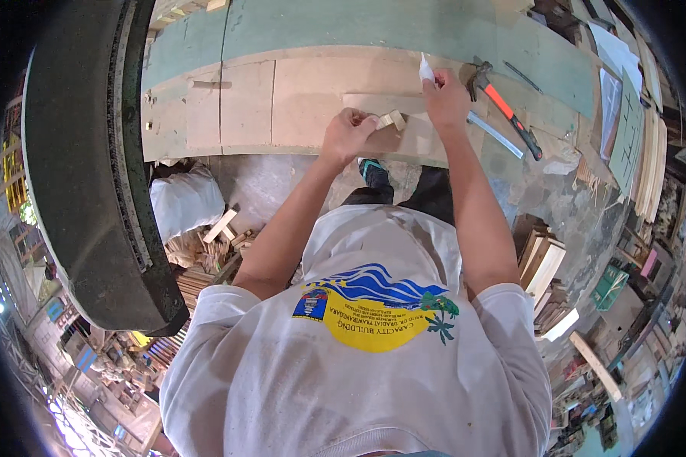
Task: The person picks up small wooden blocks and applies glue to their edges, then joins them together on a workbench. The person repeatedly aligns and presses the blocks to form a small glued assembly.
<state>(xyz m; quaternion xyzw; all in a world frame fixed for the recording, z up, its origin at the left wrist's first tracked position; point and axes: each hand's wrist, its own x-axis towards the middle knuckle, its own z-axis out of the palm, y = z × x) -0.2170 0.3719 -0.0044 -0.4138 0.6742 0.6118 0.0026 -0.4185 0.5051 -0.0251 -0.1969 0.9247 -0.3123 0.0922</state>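
My left hand (348, 135) pinches a small pale wooden piece (389, 119) that looks made of short joined blocks, just above the near edge of the workbench (312, 91). To its right, my right hand (447, 99) is closed round a small white bottle (425, 68) with a narrow tip, which points away from me. Beneath both hands lies a thin, light-coloured sheet (419, 137). A hammer (503, 105) with an orange and black handle rests right of my right hand. Close by is a metal ruler (495, 135).
A dark pencil-like rod (523, 77) lies beyond the hammer. A large dark machine column (91, 167) stands at the left. Wood offcuts (221, 227) and a white sack (187, 199) are below the bench. Stacked boards (652, 164) lean at the far right.
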